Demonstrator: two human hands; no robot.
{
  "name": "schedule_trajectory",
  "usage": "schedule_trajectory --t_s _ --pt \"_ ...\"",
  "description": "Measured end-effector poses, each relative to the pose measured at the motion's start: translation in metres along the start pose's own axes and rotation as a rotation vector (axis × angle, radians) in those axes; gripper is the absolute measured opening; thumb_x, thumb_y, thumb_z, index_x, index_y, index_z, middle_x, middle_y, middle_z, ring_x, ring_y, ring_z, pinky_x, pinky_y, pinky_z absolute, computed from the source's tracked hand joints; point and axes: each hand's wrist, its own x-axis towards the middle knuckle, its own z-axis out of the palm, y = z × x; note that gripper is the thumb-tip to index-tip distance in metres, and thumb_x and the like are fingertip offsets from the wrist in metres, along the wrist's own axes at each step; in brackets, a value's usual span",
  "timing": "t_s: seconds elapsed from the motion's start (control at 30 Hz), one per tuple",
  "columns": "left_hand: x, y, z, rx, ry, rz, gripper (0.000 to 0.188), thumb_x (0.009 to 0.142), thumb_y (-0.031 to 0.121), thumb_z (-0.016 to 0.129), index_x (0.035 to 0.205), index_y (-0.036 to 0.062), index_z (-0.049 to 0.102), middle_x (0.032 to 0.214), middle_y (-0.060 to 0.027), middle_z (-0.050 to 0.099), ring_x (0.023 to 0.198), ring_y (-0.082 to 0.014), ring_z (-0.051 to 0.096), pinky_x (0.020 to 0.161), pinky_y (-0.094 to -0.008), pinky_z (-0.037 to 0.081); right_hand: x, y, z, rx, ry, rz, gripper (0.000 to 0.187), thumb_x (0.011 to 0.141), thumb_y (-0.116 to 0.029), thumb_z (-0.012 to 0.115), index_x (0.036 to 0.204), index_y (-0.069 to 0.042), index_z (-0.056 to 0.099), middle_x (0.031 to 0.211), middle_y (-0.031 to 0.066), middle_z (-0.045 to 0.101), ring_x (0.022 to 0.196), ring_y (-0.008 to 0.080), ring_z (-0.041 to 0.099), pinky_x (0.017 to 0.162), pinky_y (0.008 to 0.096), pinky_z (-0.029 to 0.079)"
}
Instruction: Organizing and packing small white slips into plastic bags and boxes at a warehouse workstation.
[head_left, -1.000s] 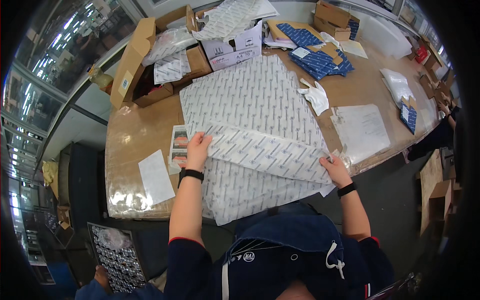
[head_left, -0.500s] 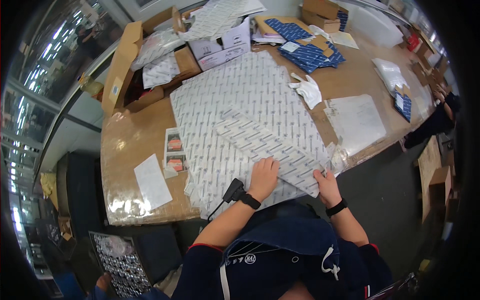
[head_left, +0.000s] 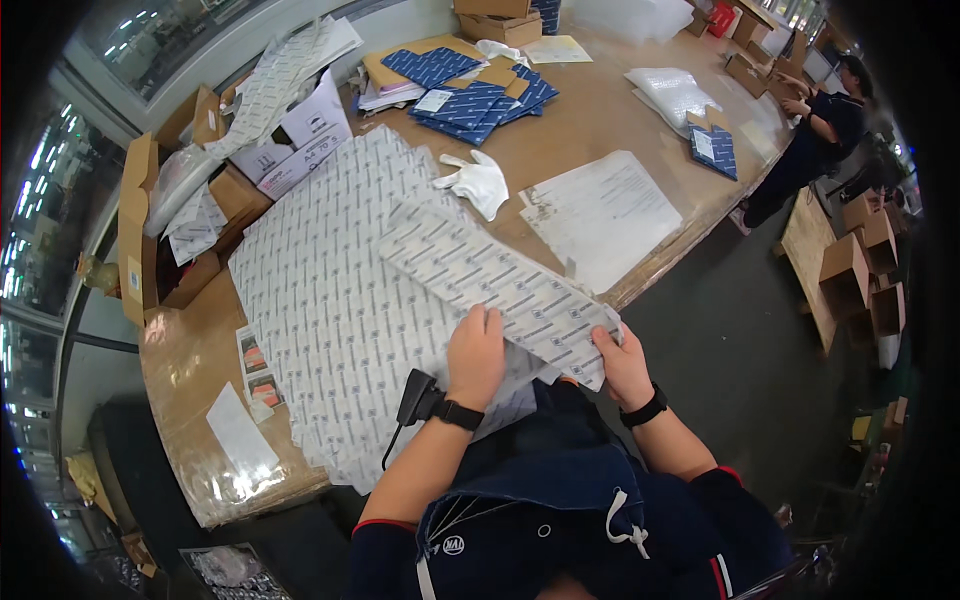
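Observation:
A long flat packet of folded white printed wrapping paper (head_left: 490, 278) lies slantwise over the near right part of the large sheets. My right hand (head_left: 624, 366) grips its right end, thumb on top and fingers underneath, out past the table's front edge. Along the packet's near edge, my left hand (head_left: 476, 352) is closed on the paper, its fingertips partly hidden. Beneath spreads a stack of large printed wrapping paper sheets (head_left: 335, 270), patterned in the same way. A black wristband with a boxy device (head_left: 418, 396) is on my left wrist; a plain black band (head_left: 646, 404) circles the right.
A white glove (head_left: 478, 184) and a worn paper sheet (head_left: 602, 215) lie beyond the packet. Blue patterned envelopes (head_left: 478, 110) are piled farther back. An open carton (head_left: 140, 225) stands at left. Across the table's far right corner, another person (head_left: 835, 115) handles cartons.
The view has swung right, so the table's things sit farther left. The packet's right end has moved out past the table edge, with both hands still on it.

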Motion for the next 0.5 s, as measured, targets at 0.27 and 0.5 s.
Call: schedule_trajectory --t_s 0.27,0.5 --pt "0.086 0.09 0.118 0.036 -0.063 0.173 0.025 0.068 0.005 0.051 0.091 -0.0012 0.055 0.088 -0.0131 0.053 0.083 -0.0275 0.052 0.073 -0.0351 0.044 0.039 -0.052 -0.106 0.171 0.135 -0.026 0.027 0.092 -0.008 0.044 0.117 0.003 0.044 0.105 0.01 0.057 0.09 0.0168 0.058 0.076 0.0276 0.049" --pt "0.095 0.093 0.177 -0.048 -0.213 0.091 0.026 0.064 0.004 0.056 0.091 0.004 0.059 0.087 -0.011 0.06 0.086 -0.0288 0.054 0.074 -0.0354 0.045 0.059 -0.065 -0.158 0.348 -0.316 0.04 0.033 0.09 -0.009 0.05 0.121 0.0 0.043 0.104 0.0071 0.056 0.1 0.0168 0.053 0.088 0.03 0.043"
